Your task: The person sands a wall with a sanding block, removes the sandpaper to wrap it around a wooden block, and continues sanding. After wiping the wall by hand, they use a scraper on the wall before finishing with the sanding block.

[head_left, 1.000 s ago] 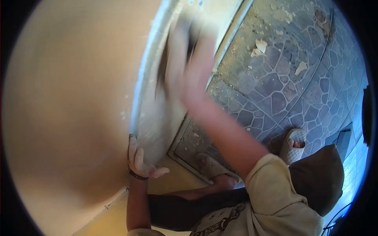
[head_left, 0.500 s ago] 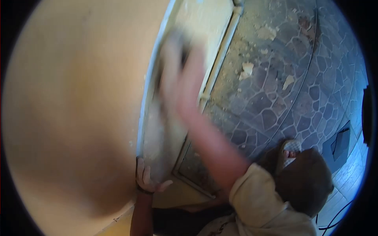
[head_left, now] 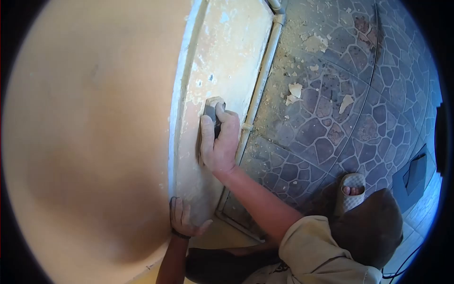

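My right hand (head_left: 221,139) is closed around a dark sanding block (head_left: 210,111), with the thumb on one side and the fingers on the other. The block rests against the pale, patchy panel (head_left: 231,57), where paint is worn and chipped. My left hand (head_left: 182,217) is pressed against the lower end of the panel, beside the bluish-white edge strip (head_left: 178,94), with its fingers extended and nothing in them. A dark band circles the left wrist.
A smooth beige wall (head_left: 94,118) fills the left side. A thin pipe (head_left: 257,90) runs along the panel's right edge. Paint flakes (head_left: 295,90) lie on the stone-patterned floor (head_left: 321,132). A cable (head_left: 366,94) crosses it, and a sandalled foot (head_left: 351,191) stands near a grey object (head_left: 410,180).
My right hand, blurred and farther up the panel before, has come down nearer to me with the sanding block. My left hand stays at the panel's lower end.
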### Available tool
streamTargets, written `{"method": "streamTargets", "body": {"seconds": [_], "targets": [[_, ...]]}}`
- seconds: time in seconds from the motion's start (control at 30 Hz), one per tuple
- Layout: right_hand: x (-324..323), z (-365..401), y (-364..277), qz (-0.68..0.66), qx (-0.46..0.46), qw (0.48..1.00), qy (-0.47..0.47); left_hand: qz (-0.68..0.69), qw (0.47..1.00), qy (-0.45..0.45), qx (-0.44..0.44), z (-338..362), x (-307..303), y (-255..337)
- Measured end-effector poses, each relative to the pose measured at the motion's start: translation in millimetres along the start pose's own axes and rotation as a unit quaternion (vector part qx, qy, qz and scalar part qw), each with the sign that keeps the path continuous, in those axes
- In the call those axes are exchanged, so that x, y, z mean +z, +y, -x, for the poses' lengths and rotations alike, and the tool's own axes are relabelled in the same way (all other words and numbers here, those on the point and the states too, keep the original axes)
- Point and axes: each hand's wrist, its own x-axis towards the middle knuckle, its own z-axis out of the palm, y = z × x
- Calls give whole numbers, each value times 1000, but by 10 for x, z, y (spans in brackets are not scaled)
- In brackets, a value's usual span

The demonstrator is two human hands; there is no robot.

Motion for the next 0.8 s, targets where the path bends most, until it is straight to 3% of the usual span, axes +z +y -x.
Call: {"method": "streamTargets", "body": {"seconds": [0.07, 0.17, 0.23, 0.3, 0.37, 0.4, 0.5, 0.53, 0.57, 0.63, 0.73, 0.8], "targets": [[54, -97, 4, 4, 20, 1000, 1, 0, 1000, -4, 1, -41, -4, -16], [185, -1192, -51, -21, -11, 999, 30, -12, 1000, -5, -9, -20, 24, 10], [265, -1493, -82, -16, -14, 998, 62, -25, 1000, -8, -4, -33, 15, 15], [126, -790, -240, 19, 4, 1000, -6, -21, 1000, -22, -3, -3, 9, 6], [126, -191, -206, -63, -56, 996, 42, -29, 999, -30, 3, -56, 22, -23], [126, -254, -205, -50, -34, 998, 26, -36, 999, -35, 2, -66, 19, -3], [178, -1194, -87, -25, 64, 997, 21, -46, 998, -35, 4, -26, -10, 3], [262, -1559, 86, -26, 6, 996, 85, -48, 999, -21, 4, -52, 35, 0], [204, -1833, 128, 33, 23, 997, 64, -53, 998, -16, 4, -51, 46, 6], [112, -2181, 227, -169, 166, 971, 38, -64, 998, -2, 6, -46, 56, -3], [-362, -1826, 132, -290, 260, 921, -9, -92, 996, -19, 0, -16, 61, 3], [-647, -1549, 216, -423, 332, 839, -85, -108, 994, -29, -12, -56, 44, 26]]}}
